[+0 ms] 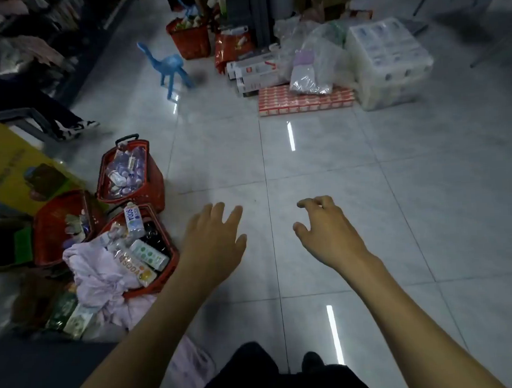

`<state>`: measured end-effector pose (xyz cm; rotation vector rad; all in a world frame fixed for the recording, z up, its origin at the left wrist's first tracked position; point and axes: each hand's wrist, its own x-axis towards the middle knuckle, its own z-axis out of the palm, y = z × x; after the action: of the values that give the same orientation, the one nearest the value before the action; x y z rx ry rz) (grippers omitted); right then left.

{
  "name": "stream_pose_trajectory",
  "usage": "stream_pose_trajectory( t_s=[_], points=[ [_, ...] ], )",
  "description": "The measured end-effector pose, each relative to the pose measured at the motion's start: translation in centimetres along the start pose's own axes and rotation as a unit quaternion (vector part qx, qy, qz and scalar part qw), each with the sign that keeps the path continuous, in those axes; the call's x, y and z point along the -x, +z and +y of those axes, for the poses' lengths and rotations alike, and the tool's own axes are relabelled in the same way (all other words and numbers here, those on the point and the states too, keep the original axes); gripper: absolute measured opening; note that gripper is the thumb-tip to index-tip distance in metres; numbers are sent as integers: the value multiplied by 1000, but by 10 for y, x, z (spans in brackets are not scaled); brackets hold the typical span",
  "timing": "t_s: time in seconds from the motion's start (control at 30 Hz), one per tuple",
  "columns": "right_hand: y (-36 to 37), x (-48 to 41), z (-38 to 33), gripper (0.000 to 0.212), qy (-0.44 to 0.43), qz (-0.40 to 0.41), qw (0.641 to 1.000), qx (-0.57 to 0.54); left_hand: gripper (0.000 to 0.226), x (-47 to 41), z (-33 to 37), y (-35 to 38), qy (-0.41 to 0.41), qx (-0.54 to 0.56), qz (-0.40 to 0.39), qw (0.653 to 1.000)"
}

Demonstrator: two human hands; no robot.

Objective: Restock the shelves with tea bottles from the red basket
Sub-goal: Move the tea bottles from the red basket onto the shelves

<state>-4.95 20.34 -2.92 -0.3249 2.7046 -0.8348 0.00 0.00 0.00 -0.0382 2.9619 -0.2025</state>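
Observation:
Three red baskets stand on the floor at my left. The nearest red basket (169, 266) holds soda bottles (133, 221), dark bottles (154, 237) and a lilac cloth (98, 270). My left hand (212, 237) hovers just right of that basket, fingers spread, holding nothing. Further right, my right hand (325, 231) hangs over the bare floor tiles, fingers loosely curled and apart, empty. Behind them, a second red basket (153, 181) is full of clear bottles, and a third red basket (49, 231) sits to its left. No shelf front is clearly in view.
A blue plastic stool (171, 67) and another red basket (190, 37) stand further up the aisle. Boxes, plastic bags and wrapped tissue packs (387, 59) are piled at the upper right. A seated person's legs (51, 112) are at the left. A yellow carton (13, 168) borders the baskets.

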Motion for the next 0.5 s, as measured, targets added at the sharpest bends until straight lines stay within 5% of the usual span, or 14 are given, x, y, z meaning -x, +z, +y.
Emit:
stream_pose_trajectory(
  t_s=[0.2, 0.5],
  points=[
    [24, -32, 9, 31, 13, -88, 992, -90, 51, -24, -7, 27, -9, 47, -50, 998],
    [54, -169, -51, 28, -40, -133, 990, -32, 48, -116, -89, 46, -55, 116, -47, 991]
  ],
)
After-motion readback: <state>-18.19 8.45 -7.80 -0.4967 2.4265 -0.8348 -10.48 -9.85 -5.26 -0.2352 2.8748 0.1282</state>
